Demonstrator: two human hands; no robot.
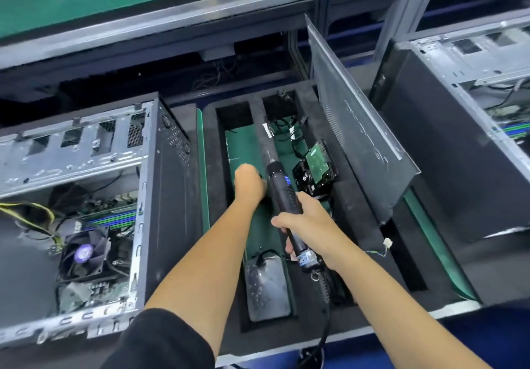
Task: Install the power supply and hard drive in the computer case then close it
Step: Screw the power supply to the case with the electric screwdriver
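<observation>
Your right hand (304,219) grips an electric screwdriver (282,193) at centre frame, tip pointing up-frame over the black foam tray (370,288). Your left hand (249,180), just left of the tool, reaches into the tray's green-floored slot; its fingers are hidden. A hard drive (318,165) lies tilted in the slot right of the screwdriver. The open computer case (160,196) occupies the left of the frame, fan (84,254) visible inside. A side panel (358,127) leans upright at right of centre.
</observation>
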